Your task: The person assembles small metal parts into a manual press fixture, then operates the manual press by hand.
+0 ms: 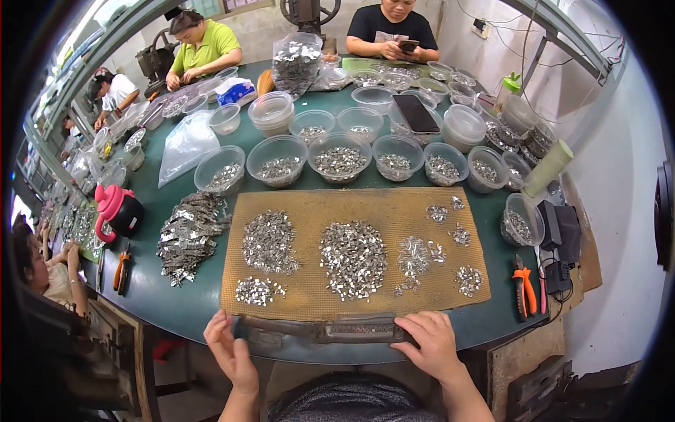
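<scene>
A long dark metal bar lies along the table's near edge; a row of small parts sits in its slotted right section. My right hand closes on its right end, fingers above and thumb below. Beside its left end, my left hand is open, fingers and thumb apart, with nothing visible in it. Just beyond the bar is a tan textured mat. On it lie a large middle pile of small metal pieces, a left pile, a shiny pile and several smaller heaps.
Clear plastic bowls of metal pieces line the mat's far side. Metal strips, orange-handled pliers and a pink-and-black mug are at left. Other orange pliers lie right. A phone rests on bowls; co-workers sit beyond.
</scene>
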